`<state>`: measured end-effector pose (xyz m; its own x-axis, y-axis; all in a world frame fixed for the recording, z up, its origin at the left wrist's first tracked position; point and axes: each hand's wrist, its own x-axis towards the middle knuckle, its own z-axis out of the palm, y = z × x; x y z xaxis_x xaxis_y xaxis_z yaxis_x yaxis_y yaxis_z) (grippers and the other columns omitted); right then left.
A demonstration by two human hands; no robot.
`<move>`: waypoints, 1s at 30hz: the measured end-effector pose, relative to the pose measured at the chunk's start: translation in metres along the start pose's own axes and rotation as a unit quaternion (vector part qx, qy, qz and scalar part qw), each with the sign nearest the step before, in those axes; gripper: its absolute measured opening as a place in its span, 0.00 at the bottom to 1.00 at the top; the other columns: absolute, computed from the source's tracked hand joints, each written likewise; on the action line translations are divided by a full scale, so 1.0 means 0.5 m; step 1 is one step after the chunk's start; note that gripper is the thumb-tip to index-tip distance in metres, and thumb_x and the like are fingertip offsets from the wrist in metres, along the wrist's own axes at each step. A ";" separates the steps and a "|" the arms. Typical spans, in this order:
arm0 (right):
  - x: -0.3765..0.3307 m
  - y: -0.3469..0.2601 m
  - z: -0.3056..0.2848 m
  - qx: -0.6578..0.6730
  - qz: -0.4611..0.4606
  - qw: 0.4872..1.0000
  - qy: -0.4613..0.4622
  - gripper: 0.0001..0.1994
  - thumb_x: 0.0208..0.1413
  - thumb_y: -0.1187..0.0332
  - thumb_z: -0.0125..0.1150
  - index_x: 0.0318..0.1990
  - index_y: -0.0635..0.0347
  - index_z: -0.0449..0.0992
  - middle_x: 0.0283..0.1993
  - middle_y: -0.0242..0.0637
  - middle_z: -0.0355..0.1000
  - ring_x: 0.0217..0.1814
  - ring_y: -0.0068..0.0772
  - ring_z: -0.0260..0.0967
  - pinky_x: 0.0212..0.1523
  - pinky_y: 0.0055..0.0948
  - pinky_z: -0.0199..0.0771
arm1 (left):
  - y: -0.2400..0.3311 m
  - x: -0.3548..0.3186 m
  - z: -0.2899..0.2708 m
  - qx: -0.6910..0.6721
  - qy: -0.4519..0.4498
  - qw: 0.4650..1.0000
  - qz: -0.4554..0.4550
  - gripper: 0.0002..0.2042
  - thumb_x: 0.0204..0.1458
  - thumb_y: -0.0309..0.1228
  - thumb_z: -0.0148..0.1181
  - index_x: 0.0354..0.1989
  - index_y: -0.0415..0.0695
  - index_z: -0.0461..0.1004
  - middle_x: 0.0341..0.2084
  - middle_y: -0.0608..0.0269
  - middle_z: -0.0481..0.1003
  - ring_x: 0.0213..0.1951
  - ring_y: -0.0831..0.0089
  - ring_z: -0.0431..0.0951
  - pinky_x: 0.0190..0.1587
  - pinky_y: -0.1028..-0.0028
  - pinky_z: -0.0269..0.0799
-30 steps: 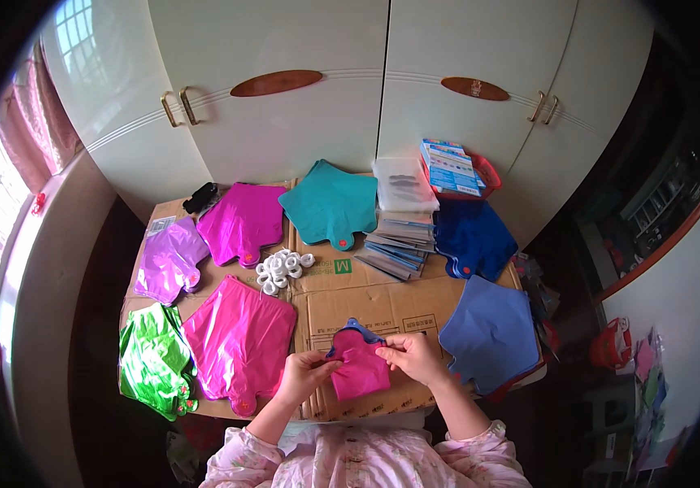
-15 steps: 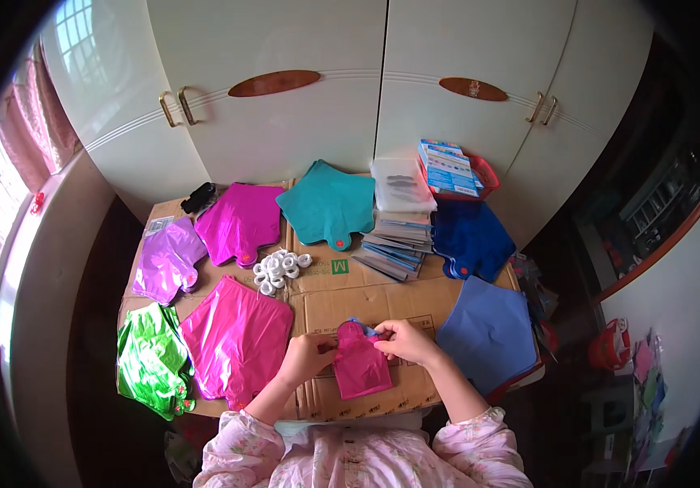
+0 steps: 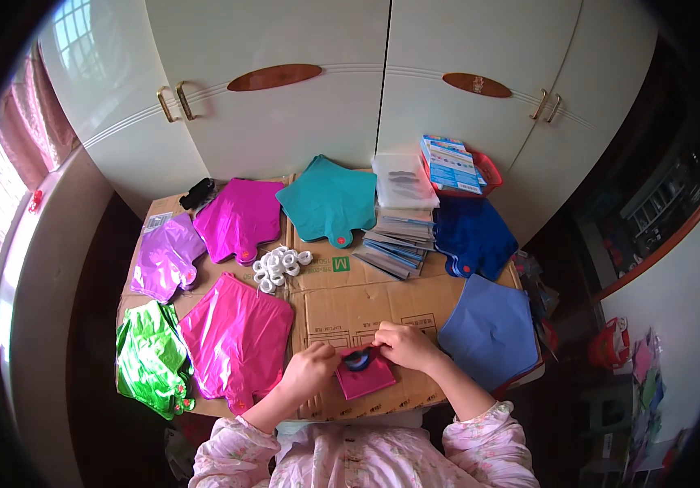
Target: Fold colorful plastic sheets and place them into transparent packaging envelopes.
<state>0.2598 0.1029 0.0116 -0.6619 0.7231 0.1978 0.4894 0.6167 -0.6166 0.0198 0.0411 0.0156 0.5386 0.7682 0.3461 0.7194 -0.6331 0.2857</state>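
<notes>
A small folded pink foil balloon (image 3: 366, 377) lies on the cardboard table top (image 3: 366, 313) near the front edge, with a dark blue piece (image 3: 356, 359) on top of it. My left hand (image 3: 311, 366) presses its left edge. My right hand (image 3: 403, 346) pinches the top of the folded balloon at the blue piece. A larger flat pink foil balloon (image 3: 236, 337) lies just left of my left hand.
Flat foil balloons are spread about: green (image 3: 151, 358), purple (image 3: 163, 256), magenta (image 3: 240, 218), teal (image 3: 330, 199), dark blue (image 3: 472, 236), light blue (image 3: 488, 329). White rings (image 3: 279, 264) sit mid-table. A stack of packets (image 3: 403, 224) and a red basket (image 3: 464, 167) stand behind. Cupboard doors (image 3: 326, 98) back the table.
The pink balloon has been folded smaller and now lies flat on the cardboard. Both hands have drawn closer together over it.
</notes>
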 end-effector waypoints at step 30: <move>-0.023 -0.083 0.036 -0.287 -0.131 0.945 0.085 0.03 0.45 0.71 0.56 0.26 0.58 0.70 0.30 0.35 0.67 0.40 0.34 0.68 0.51 0.32 0.70 | 0.041 -0.025 0.005 0.172 -0.060 0.977 0.113 0.04 0.37 0.31 0.56 0.22 0.47 0.74 0.26 0.68 0.66 0.33 0.73 0.68 0.27 0.79 0.72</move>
<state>0.2371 0.0634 0.0213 -0.7269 0.5309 0.4356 0.5803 0.8141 -0.0238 0.0287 0.0187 0.0148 0.7331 0.6313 0.2530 0.6702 -0.7339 -0.1107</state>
